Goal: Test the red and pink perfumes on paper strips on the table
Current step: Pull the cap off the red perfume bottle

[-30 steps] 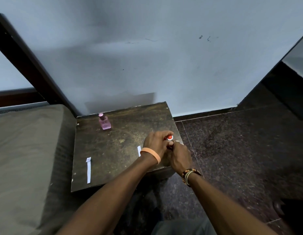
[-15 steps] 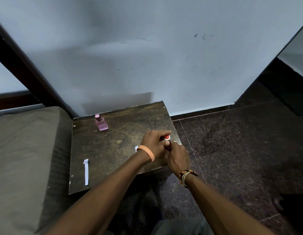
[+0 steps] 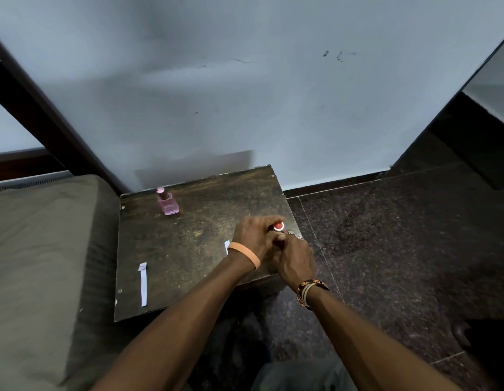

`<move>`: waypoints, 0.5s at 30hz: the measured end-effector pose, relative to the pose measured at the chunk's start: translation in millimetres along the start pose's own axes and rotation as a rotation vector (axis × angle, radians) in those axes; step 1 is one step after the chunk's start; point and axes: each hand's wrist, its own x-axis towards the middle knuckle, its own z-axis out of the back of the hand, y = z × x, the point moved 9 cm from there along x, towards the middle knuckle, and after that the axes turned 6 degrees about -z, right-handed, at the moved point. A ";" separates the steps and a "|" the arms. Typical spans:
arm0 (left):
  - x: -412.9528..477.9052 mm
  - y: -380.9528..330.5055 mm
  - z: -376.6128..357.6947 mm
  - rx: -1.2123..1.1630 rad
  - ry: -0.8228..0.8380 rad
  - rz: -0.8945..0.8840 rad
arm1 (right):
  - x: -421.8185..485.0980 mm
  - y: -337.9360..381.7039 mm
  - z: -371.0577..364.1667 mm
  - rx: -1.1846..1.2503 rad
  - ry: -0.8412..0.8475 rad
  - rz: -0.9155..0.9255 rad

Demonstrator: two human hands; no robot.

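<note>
On the small dark wooden table (image 3: 189, 249), a pink perfume bottle (image 3: 167, 202) stands upright near the back left corner. A white paper strip (image 3: 142, 283) lies near the front left edge. A second paper strip (image 3: 226, 246) peeks out just left of my left wrist, mostly hidden. My left hand (image 3: 255, 235) is wrapped around the red perfume (image 3: 278, 226), of which only the round red top shows. My right hand (image 3: 296, 258) presses against it from the near right side, fingers closed at the bottle.
A grey-brown mattress (image 3: 39, 263) lies against the table's left side. The pale wall (image 3: 245, 94) rises right behind the table. Dark stone floor (image 3: 400, 249) spreads to the right, and a dark bed frame post (image 3: 48, 114) slants up at left.
Both hands stay clasped on the red perfume at the table's right side. Only the view has shifted slightly; the bottle and strips have not moved.
</note>
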 end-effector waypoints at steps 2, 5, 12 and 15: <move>-1.6 3.0 4.3 -0.015 -0.070 0.032 | 0.5 0.1 -0.4 -0.012 -0.001 0.007; -0.6 2.5 0.4 -0.018 -0.031 0.021 | 0.6 -0.3 -0.9 0.007 -0.010 0.012; 1.6 0.4 1.3 0.011 -0.006 -0.023 | 1.1 -2.0 -0.7 -0.012 0.003 0.004; -1.9 -0.3 3.9 -0.003 -0.058 -0.026 | 1.4 -3.0 -2.8 -0.015 0.006 0.010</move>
